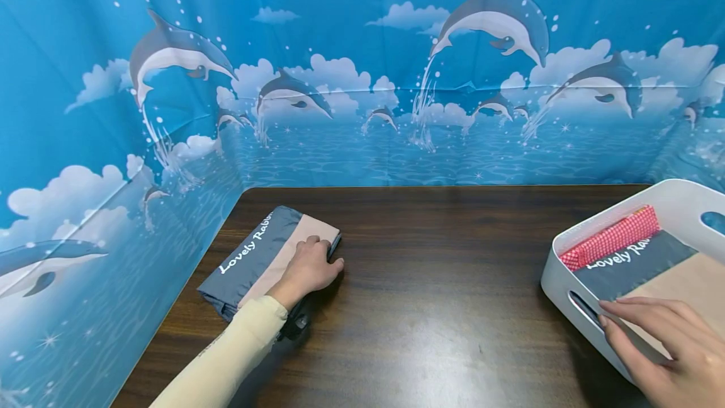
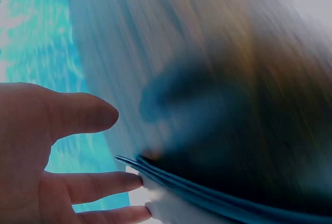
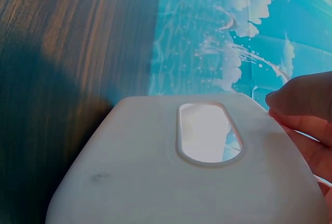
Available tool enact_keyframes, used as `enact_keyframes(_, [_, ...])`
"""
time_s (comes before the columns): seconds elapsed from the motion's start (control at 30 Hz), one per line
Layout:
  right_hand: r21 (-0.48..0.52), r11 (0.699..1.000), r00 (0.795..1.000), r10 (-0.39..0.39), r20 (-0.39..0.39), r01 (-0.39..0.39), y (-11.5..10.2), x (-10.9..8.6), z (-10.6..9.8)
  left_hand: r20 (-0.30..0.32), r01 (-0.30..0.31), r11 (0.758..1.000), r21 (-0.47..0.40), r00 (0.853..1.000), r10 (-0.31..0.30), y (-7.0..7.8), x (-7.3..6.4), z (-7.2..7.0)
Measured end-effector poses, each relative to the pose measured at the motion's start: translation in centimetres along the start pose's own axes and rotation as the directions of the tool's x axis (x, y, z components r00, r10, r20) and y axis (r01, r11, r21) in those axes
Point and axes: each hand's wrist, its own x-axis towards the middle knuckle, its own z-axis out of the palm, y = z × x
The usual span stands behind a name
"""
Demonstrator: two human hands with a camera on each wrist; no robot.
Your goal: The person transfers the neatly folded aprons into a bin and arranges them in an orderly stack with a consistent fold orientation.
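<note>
A folded grey-and-beige cloth (image 1: 257, 247) printed "Lovely Rabb…" lies at the left of the table. On its beige part rests my left hand (image 1: 308, 269), fingers over the top and thumb out past the edge. The left wrist view shows that thumb (image 2: 85, 112) apart from the cloth's layered edge (image 2: 207, 198). My right hand (image 1: 674, 345) is at the near left rim of a white plastic bin (image 1: 557, 276), its thumb and fingertips close together by the handle slot. Inside the bin lie a similar grey-and-beige cloth (image 1: 629, 269) and a red-and-white checked roll (image 1: 614, 238).
The dark wooden table (image 1: 436, 282) stretches between the cloth and the bin. A blue dolphin-print curtain (image 1: 351, 131) hangs along the back and left side. The bin's walls stand up around its contents at the table's right.
</note>
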Motion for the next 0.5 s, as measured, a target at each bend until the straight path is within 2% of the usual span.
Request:
enact_keyframes(0.13, [0.001, 1.000, 1.000, -0.019, -0.007, 0.019, 0.0, 0.0, 0.0, 0.018, -0.039, 0.999, -0.016, 0.999, 0.039, 1.9, 0.1, 0.6])
enact_keyframes(0.27, [-0.018, 0.999, 1.000, -0.027, 0.009, 0.027, 0.2, -0.1, -0.1, 0.021, -0.068, 0.997, -0.036, 0.997, 0.069, 2.7, 0.1, 1.0])
enact_keyframes(0.37, [-0.037, 0.999, 0.999, -0.025, 0.029, 0.026, 0.4, -0.2, -0.3, 0.025, -0.080, 0.993, -0.089, 0.996, 0.083, 2.4, 0.1, 0.8])
enact_keyframes(0.5, [-0.065, 0.998, 0.999, -0.015, 0.053, 0.018, 0.5, -0.3, -0.5, 0.040, -0.057, 0.975, -0.214, 0.997, 0.067, 0.6, 0.2, -0.7])
